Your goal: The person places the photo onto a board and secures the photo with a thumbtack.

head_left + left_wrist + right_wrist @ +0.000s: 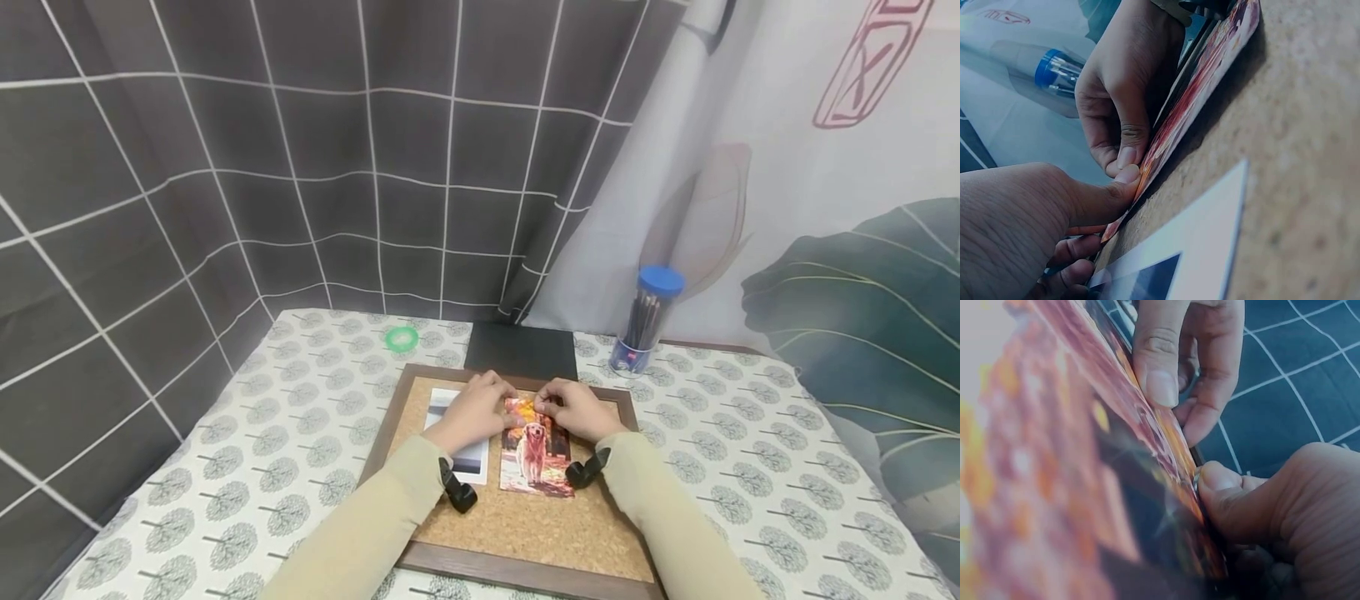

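Observation:
A photo of a golden dog among autumn leaves (534,457) lies upright over the cork board (517,533), its top edge toward the back. My left hand (476,410) pinches that top edge, thumb on the picture side and fingers behind. My right hand (581,410) is close beside it at the same edge. In the right wrist view, its thumb presses a small shiny metal piece (1197,477) against the photo's edge; the fingers below are mostly hidden. In the left wrist view, the photo (1191,106) stands slightly off the cork, casting a shadow.
A white-bordered picture (474,467) is on the board's left, partly under my left hand. Behind the board's brown frame (517,565) lies a flat black panel (521,343). A green tape ring (402,338) and a blue-lidded clear jar of dark sticks (643,321) stand farther back.

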`<state>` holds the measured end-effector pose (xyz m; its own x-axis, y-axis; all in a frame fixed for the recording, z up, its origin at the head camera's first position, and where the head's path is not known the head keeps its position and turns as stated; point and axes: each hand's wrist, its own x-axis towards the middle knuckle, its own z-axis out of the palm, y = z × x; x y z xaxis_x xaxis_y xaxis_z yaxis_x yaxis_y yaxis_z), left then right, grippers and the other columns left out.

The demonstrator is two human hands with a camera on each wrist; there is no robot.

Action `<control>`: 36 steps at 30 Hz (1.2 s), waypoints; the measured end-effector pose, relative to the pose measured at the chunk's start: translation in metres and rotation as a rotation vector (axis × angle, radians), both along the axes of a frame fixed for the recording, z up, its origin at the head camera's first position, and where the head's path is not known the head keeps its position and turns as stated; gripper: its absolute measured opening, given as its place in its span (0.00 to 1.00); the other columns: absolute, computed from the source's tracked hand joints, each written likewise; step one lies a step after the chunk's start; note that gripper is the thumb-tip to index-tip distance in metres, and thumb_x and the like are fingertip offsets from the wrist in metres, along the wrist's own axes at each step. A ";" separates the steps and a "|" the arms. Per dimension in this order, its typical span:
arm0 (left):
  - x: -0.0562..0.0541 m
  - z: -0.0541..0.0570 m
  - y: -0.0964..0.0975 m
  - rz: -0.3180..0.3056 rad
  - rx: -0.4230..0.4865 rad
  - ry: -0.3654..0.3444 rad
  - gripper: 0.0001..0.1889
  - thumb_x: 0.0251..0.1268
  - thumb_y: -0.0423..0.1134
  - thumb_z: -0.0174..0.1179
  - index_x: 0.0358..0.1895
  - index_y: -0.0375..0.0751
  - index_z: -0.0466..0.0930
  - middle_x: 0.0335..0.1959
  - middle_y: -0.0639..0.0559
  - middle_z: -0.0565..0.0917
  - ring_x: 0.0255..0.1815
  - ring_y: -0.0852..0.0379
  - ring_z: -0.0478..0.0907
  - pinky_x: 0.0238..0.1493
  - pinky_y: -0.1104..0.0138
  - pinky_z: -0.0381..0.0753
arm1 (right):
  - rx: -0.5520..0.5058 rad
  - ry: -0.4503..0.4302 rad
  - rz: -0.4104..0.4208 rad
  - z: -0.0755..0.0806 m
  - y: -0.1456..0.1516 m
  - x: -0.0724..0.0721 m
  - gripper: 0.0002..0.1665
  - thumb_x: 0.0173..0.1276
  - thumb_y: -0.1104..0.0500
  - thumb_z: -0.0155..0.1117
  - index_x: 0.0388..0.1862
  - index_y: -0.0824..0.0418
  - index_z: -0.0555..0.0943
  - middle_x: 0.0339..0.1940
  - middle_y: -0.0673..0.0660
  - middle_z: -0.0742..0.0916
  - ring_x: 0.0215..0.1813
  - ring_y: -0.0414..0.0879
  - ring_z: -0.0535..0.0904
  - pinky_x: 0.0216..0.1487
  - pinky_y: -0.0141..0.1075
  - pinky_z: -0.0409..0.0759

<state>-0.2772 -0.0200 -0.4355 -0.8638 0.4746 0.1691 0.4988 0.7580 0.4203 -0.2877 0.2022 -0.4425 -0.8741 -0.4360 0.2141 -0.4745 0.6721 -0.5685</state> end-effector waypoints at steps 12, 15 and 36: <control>-0.001 -0.004 0.000 -0.015 -0.020 0.026 0.25 0.60 0.56 0.70 0.56 0.47 0.84 0.49 0.55 0.77 0.50 0.55 0.72 0.58 0.62 0.73 | 0.011 -0.056 -0.100 0.001 -0.006 0.003 0.03 0.67 0.62 0.69 0.33 0.57 0.86 0.31 0.49 0.83 0.35 0.43 0.75 0.42 0.40 0.75; -0.001 -0.003 0.000 -0.017 -0.007 0.025 0.24 0.60 0.56 0.70 0.55 0.48 0.85 0.49 0.55 0.77 0.51 0.54 0.72 0.57 0.62 0.73 | 0.002 -0.062 -0.120 0.002 -0.007 0.003 0.03 0.67 0.62 0.70 0.32 0.58 0.86 0.31 0.49 0.83 0.34 0.43 0.75 0.42 0.39 0.75; 0.000 -0.004 0.001 -0.034 0.016 0.024 0.21 0.61 0.54 0.70 0.54 0.49 0.86 0.50 0.55 0.77 0.52 0.53 0.72 0.59 0.59 0.71 | -0.007 -0.101 -0.195 0.001 -0.011 0.001 0.03 0.62 0.63 0.70 0.29 0.58 0.86 0.28 0.50 0.83 0.33 0.44 0.75 0.39 0.39 0.75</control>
<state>-0.2770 -0.0187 -0.4397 -0.8430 0.5005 0.1970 0.5339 0.7339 0.4200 -0.2864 0.1911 -0.4412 -0.9587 -0.2558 0.1240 -0.2769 0.7413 -0.6114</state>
